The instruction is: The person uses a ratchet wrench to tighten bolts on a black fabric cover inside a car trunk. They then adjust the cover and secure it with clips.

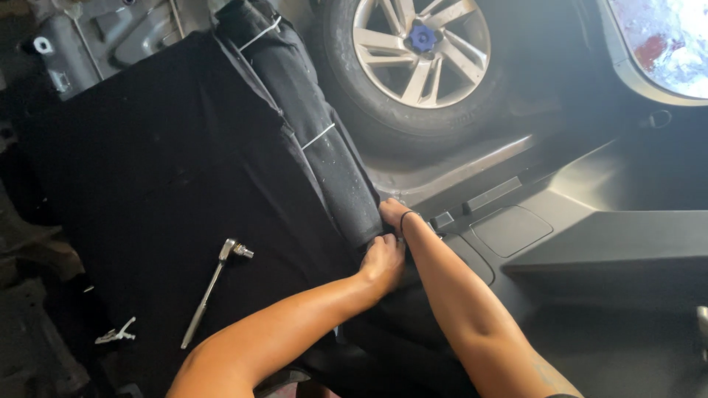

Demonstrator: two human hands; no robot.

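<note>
Two bare hands work at the lower end of a rolled dark carpet bundle (310, 125), seen from the head camera looking down into a stripped vehicle load area.

Far left: a small pale clip-like part (116, 333) lies on the dark floor, near the edge of a black felt mat (162, 169) that covers most of the left half of the view. A chrome ratchet wrench (214, 287) rests on the mat, head up and to the right, handle running down and to the left — well apart from both hands.

Centre: the bundle lies diagonally on the mat's right edge, from top centre down toward the hands, bound by two white ties. Its lower end sits just at the fingers.

Left hand (383, 262): fingers curled shut on the fabric at the bundle's lower end, knuckles up. Right hand (392, 212): just above the left one, pressed against the bundle's right side; a dark band circles the wrist. Whether its fingers are closed on the fabric cannot be told, since the fingertips are hidden behind the roll. The two hands lie close together, almost touching.

Right of centre: a spare wheel (413, 59) with a silver alloy rim and a blue centre retainer — set in its well, just beyond the bundle. Far right: grey plastic side trim (619, 236).
</note>
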